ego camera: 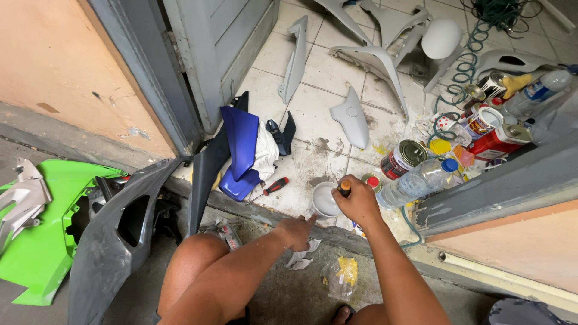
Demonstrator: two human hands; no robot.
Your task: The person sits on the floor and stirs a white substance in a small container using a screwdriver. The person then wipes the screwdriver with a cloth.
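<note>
My right hand (359,201) grips a tool with an orange and black handle (344,187), its tip down in a small white cup (325,200) on the tiled doorstep. My left hand (296,232) rests just below the cup, forefinger pointing at its rim, holding nothing. A grey motorcycle fairing panel (114,241) leans against my left knee.
A red-handled screwdriver (272,188) lies left of the cup beside a blue panel (239,150). Paint cans (402,159) and plastic bottles (421,179) crowd the right. Grey primed panels (350,117) lie on the tiles beyond. A green fairing (42,241) sits at far left.
</note>
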